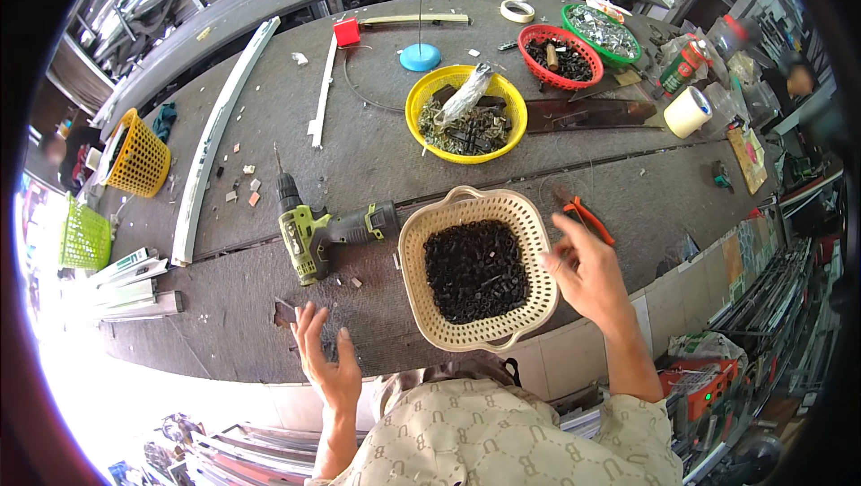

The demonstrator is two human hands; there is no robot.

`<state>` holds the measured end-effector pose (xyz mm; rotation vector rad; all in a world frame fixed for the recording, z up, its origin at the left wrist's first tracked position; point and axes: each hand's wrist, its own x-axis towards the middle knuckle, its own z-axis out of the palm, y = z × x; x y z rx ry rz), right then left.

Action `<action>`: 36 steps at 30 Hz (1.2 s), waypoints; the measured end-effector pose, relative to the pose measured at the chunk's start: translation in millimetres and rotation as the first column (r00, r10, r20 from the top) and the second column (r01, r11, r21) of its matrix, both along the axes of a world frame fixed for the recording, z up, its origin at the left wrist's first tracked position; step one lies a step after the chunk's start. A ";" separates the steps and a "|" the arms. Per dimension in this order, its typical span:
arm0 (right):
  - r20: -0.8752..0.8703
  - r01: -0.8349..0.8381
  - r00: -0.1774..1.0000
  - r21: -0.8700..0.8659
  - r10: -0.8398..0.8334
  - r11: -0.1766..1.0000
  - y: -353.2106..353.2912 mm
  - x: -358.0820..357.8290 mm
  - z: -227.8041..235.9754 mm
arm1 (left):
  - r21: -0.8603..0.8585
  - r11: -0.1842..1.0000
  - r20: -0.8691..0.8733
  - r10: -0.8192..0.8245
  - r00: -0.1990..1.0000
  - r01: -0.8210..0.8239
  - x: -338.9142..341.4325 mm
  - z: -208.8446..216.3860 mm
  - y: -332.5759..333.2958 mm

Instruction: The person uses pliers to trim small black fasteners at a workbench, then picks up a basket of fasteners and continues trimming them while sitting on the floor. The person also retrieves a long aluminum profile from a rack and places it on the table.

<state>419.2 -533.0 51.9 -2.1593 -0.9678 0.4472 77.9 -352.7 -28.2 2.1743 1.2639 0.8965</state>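
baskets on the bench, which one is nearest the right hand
The cream basket of small black parts, just beside the right hand. The yellow, red and green ones sit farther back.

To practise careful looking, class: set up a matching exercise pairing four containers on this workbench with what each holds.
Containers:
1. cream plastic basket
2. yellow round bowl
3. red round basket
4. green round basket

Contents:
A. shiny silver metal pieces
B. small black parts, filling the middle
C. dark parts and a wooden-looking peg
D. mixed hardware and a clear plastic bag

Pairs: 1-B, 2-D, 3-C, 4-A
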 end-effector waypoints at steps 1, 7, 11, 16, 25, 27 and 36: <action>0.195 -0.049 0.980 0.081 0.032 0.996 4.3 -1.9 2.9 | -0.049 0.999 0.076 -0.019 0.997 0.023 3.9 2.9 -5.3; 0.403 -0.421 0.840 0.059 0.364 0.905 44.8 -22.1 -1.2 | -0.646 0.659 0.526 0.019 0.850 0.385 44.2 32.9 -31.5; 0.486 -0.439 0.732 -0.198 0.477 0.876 72.4 -31.5 -19.3 | -0.771 0.395 0.512 -0.084 0.855 0.500 88.2 38.6 -20.2; 0.375 -0.541 0.697 -0.285 0.611 0.791 86.1 -23.4 -18.5 | -0.733 0.539 0.411 -0.135 0.901 0.415 98.7 33.6 -7.1; 0.141 -0.711 0.684 -0.092 0.716 0.697 117.8 -107.8 43.9 | -0.750 0.474 0.519 -0.011 0.855 0.462 -19.5 68.9 -3.8; 0.134 -0.715 0.684 -0.073 0.718 0.695 135.7 -148.4 60.2 | -0.722 0.509 0.548 0.006 0.837 0.469 -57.9 74.2 7.1; 0.088 -0.892 0.451 0.005 0.888 0.452 240.7 -423.2 74.5 | -0.702 0.653 0.517 0.193 0.834 0.284 -338.1 78.7 43.1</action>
